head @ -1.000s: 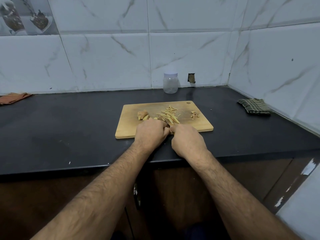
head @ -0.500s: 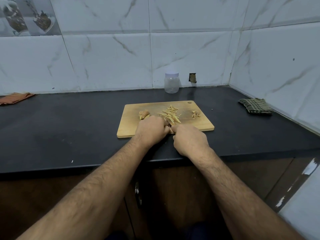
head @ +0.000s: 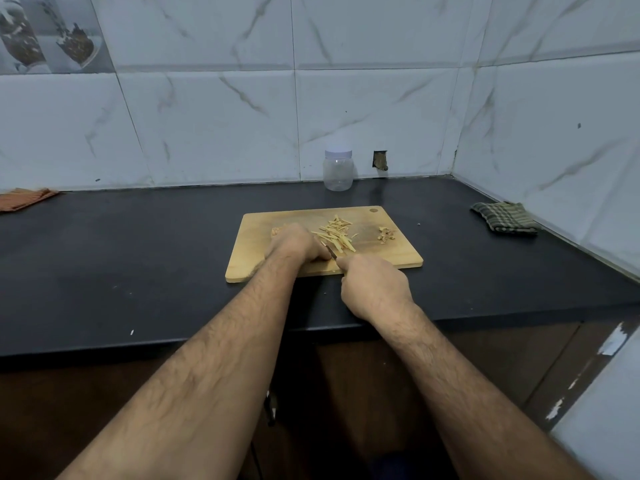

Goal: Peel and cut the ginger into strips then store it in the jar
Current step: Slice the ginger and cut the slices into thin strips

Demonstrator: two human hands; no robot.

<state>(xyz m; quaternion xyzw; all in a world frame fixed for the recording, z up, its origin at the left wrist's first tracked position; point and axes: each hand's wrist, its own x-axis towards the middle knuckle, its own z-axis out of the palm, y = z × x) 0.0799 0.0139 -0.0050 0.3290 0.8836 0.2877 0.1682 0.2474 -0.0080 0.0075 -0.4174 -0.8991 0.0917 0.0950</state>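
clear plastic jar (head: 338, 170), lid on

the board (head: 263, 265) is pale, matt wood. the counter (head: 138, 258) is matt black; the jar (head: 338, 173) clear plastic. wall tiles (head: 214, 126) look glossy.

**Left hand slides over the ginger piece**

The left hand (head: 294, 245) now sits farther left on the cutting board (head: 256, 258), covering most of the unpeeled ginger piece (head: 276, 231) — only a sliver shows. The right hand (head: 375, 285) draws back toward the board's near edge, and the knife (head: 331, 251) blade shows between the two hands.
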